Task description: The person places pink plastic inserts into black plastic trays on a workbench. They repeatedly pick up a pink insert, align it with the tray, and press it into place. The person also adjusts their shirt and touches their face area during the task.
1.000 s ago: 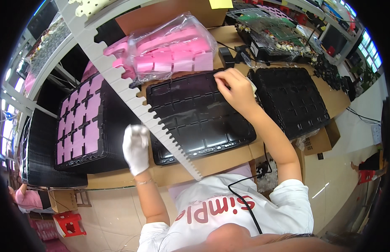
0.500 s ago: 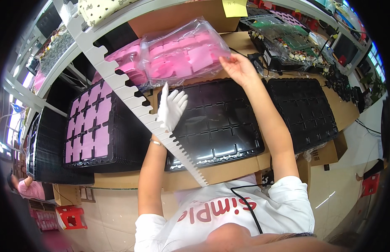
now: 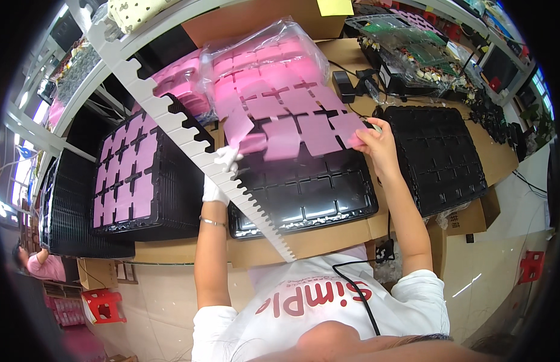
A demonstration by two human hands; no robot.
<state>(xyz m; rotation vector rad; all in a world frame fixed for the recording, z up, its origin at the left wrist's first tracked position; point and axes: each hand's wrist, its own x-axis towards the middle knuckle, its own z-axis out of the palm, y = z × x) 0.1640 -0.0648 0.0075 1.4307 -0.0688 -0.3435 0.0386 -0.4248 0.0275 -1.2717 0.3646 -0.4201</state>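
Pink foam [image 3: 283,142], bagged a moment earlier, now stretched from the clear bag [image 3: 274,36] over the back of the black tray [image 3: 307,202], partly covering it — right hand's [image 3: 381,149] fingers pinching its near corner, gloved left hand's [image 3: 227,158] grip impossible to tell.

Table surface: covered with cardboard [image 3: 337,237].
A black tray [image 3: 331,202] is set centrally, flanked by stacked trays [image 3: 178,193] left and another tray [image 3: 440,160] right.
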